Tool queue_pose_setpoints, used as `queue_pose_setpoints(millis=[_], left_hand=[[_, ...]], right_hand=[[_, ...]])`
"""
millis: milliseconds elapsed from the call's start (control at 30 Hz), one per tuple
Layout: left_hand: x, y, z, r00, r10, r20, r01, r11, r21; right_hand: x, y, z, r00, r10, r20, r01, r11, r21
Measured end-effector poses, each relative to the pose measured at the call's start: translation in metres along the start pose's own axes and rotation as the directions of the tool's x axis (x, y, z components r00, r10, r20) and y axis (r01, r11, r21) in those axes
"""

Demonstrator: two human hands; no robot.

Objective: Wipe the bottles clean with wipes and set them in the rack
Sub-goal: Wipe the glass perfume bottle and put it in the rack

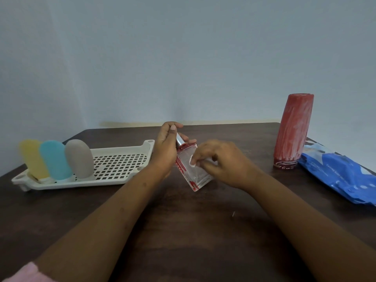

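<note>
Our left hand (165,149) gripped the small clear red-edged glass bottle (195,176) by its neck above the dark table (183,231). Our right hand (221,161) pinched a white wipe (192,162) against it. Wet glass might slip free.

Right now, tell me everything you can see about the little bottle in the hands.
The little bottle is flat, clear and glass-like, with red smears along its edges and shoulder and a silver neck. It is tilted, top toward the far left, over the dark table. The left hand grips its top; the right hand pinches a white wipe against its face.
</note>
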State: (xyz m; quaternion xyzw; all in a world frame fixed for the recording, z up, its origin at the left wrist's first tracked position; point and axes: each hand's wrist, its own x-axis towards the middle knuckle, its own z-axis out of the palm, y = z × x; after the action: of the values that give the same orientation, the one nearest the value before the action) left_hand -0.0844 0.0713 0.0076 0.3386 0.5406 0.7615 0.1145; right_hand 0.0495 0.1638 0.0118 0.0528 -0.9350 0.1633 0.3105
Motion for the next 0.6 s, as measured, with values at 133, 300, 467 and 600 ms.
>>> queue_pose_setpoints(millis=[133, 300, 467, 600], left_hand=[[0.001, 0.0, -0.001, 1.0, -0.021, -0.008, 0.021, 0.999, 0.033], [0.002, 0.0, 0.0, 0.999, -0.031, -0.027, 0.033, 0.996, 0.077], [0.002, -0.002, -0.002, 0.999, -0.033, -0.021, 0.033, 0.999, 0.04], [0.002, -0.001, -0.002, 0.999, -0.031, -0.013, 0.032, 0.999, 0.024]], right_hand=[[-0.003, 0.018, 0.0, 0.97, 0.237, -0.045, -0.237, 0.971, 0.003], [-0.004, 0.02, -0.002, 0.954, 0.298, -0.036, -0.296, 0.954, 0.052], [-0.001, -0.003, 0.0, 0.993, 0.114, 0.042, -0.116, 0.992, 0.056], [0.001, -0.012, -0.001, 0.991, 0.01, 0.135, -0.016, 0.999, 0.041]])
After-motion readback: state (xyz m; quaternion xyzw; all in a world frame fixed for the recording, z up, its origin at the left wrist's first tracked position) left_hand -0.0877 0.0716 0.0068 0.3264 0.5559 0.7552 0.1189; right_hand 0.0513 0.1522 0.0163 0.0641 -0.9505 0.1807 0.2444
